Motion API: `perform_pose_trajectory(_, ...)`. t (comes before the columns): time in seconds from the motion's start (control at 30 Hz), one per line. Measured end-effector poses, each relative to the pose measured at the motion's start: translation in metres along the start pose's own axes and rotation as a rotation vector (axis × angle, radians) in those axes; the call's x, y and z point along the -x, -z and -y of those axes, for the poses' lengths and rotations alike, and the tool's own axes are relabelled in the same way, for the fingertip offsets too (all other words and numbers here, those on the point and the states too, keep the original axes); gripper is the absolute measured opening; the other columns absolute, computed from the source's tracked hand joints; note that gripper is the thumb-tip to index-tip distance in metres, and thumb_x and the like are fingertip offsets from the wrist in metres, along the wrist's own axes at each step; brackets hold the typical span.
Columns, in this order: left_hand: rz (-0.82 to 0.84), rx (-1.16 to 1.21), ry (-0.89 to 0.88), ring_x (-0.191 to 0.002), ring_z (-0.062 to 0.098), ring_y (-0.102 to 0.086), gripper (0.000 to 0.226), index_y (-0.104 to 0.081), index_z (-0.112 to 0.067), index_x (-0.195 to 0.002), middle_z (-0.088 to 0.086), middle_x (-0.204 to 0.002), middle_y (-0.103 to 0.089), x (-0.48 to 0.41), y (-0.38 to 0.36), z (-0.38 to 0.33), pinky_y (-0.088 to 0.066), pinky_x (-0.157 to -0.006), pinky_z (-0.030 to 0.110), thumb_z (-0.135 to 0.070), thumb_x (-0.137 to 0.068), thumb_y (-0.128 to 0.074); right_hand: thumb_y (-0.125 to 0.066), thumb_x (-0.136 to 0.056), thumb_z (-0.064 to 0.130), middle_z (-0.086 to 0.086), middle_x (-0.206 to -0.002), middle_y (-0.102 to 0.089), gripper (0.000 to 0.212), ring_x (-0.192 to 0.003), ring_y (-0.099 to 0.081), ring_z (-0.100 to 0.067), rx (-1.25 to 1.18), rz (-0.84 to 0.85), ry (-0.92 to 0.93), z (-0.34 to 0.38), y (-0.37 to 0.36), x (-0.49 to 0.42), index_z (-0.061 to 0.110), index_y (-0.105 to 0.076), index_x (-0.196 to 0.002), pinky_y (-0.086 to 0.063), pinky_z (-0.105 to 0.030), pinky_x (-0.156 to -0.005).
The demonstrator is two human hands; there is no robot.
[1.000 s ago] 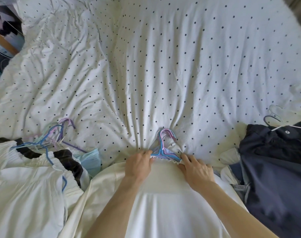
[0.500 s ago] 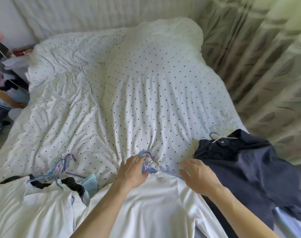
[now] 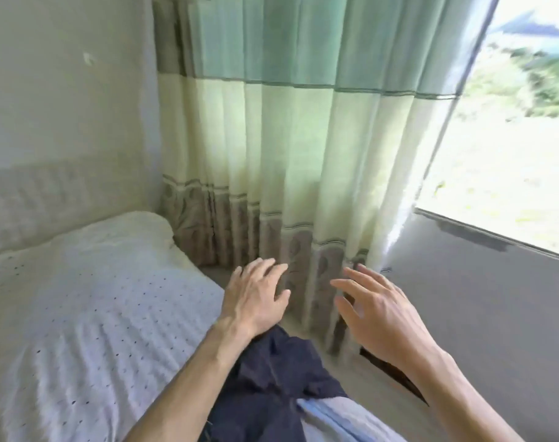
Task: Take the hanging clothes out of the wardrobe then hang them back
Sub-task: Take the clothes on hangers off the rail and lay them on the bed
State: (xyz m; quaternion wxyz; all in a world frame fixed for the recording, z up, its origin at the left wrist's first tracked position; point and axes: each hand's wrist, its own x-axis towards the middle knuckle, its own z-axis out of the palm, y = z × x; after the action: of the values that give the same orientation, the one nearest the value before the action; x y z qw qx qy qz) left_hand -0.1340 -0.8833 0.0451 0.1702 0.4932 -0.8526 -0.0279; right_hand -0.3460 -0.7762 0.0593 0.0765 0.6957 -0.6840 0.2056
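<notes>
Both hands hang in the air in front of me with fingers spread and nothing in them. My left hand (image 3: 255, 295) is above the bed's right edge, and my right hand (image 3: 377, 309) is further right, in front of the curtain. Below them a dark navy garment (image 3: 271, 378) lies crumpled on the bed, with a light blue garment (image 3: 332, 413) beside it at the bottom. The white garment, the hangers and the wardrobe are out of view.
The bed with a white dotted duvet (image 3: 96, 314) fills the left. A green and cream curtain (image 3: 287, 154) hangs straight ahead, a bright window (image 3: 520, 138) over a dark sill (image 3: 479, 298) is at right, and a pale wall (image 3: 64, 90) stands behind the bed.
My view swung up and to the right, from the bed to the curtain and window. Both hands left the white garment and its hanger and rose, fingers spread.
</notes>
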Motion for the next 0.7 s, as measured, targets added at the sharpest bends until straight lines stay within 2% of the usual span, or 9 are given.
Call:
perform_pose_trajectory(0.23, -0.061, 0.061, -0.359, -0.147, 0.012, -0.027, 0.054, -0.037, -0.037, -0.149, -0.010, -0.157, -0.036, -0.004, 0.042, -0.194, -0.020, -0.120, 0.038, -0.050, -0.097, -0.046, -0.041, -0.100, 0.048, 0.011, -0.148, -0.049, 0.036, -0.145, -0.034, -0.011, 0.100, -0.273, -0.198, -0.090, 0.156, 0.112, 0.042, -0.057, -0.132, -0.034, -0.035, -0.116)
perform_pose_trajectory(0.33, -0.064, 0.110, -0.497, -0.146, 0.011, -0.029, 0.053, -0.039, -0.038, -0.148, -0.011, -0.156, -0.037, 0.007, 0.049, -0.267, -0.019, -0.121, 0.037, -0.048, -0.096, -0.048, -0.047, -0.101, 0.043, 0.009, -0.150, -0.048, 0.035, -0.145, -0.032, -0.010, 0.145, -0.311, -0.280, -0.118, 0.202, 0.170, 0.038, -0.055, -0.135, -0.035, -0.037, -0.116)
perform_pose_trajectory(0.5, -0.040, 0.183, -0.707, -0.145, 0.010, -0.029, 0.055, -0.036, -0.038, -0.150, -0.012, -0.156, -0.036, 0.030, 0.048, -0.371, -0.021, -0.120, 0.039, -0.049, -0.097, -0.049, -0.041, -0.099, 0.046, 0.014, -0.151, -0.044, 0.041, -0.147, -0.025, -0.004, 0.222, -0.355, -0.458, -0.153, 0.263, 0.261, 0.040, -0.052, -0.137, -0.035, -0.041, -0.116)
perform_pose_trajectory(0.7, 0.010, 0.234, -1.003, -0.145, 0.010, -0.029, 0.056, -0.031, -0.037, -0.152, -0.011, -0.157, -0.034, 0.062, 0.034, -0.476, -0.020, -0.120, 0.033, -0.050, -0.099, -0.045, -0.049, -0.100, 0.038, 0.019, -0.148, -0.046, 0.034, -0.144, -0.025, 0.001, 0.349, -0.438, -0.754, -0.172, 0.312, 0.365, 0.040, -0.057, -0.133, -0.035, -0.039, -0.115)
